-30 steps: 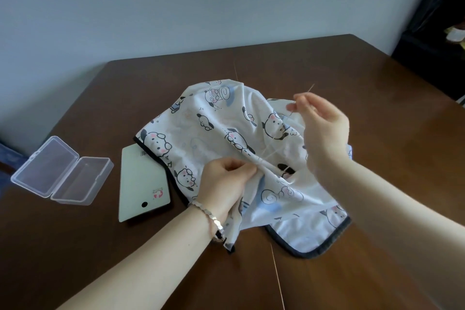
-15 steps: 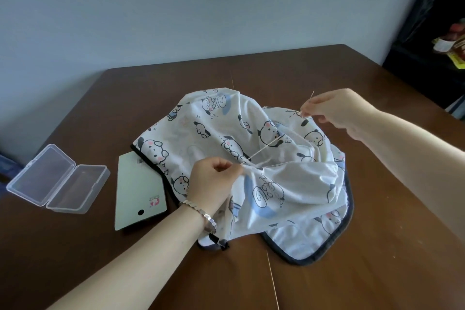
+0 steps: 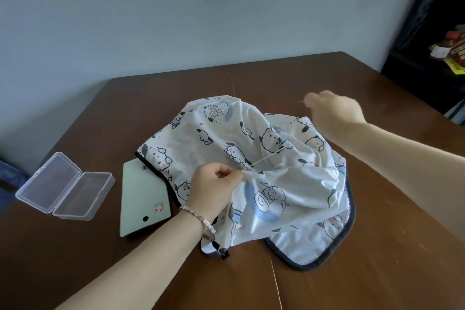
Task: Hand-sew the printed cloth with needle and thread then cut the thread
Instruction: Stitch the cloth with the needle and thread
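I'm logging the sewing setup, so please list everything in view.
printed cloth: one, white with cartoon dogs, dark edging, bunched mid-table
thread: one, pale, taut over the cloth from the left hand
needle: one, blurred sliver at the right hand
plastic case: one, clear, open, table's left
card: one, pale green, partly under the cloth's left edge
table: one, dark brown
shelf: one, black, far right
bracelet: one, silvery, left wrist
left hand: one, pinches the cloth
right hand: one, blurred, raised beyond the cloth, pinching the needle
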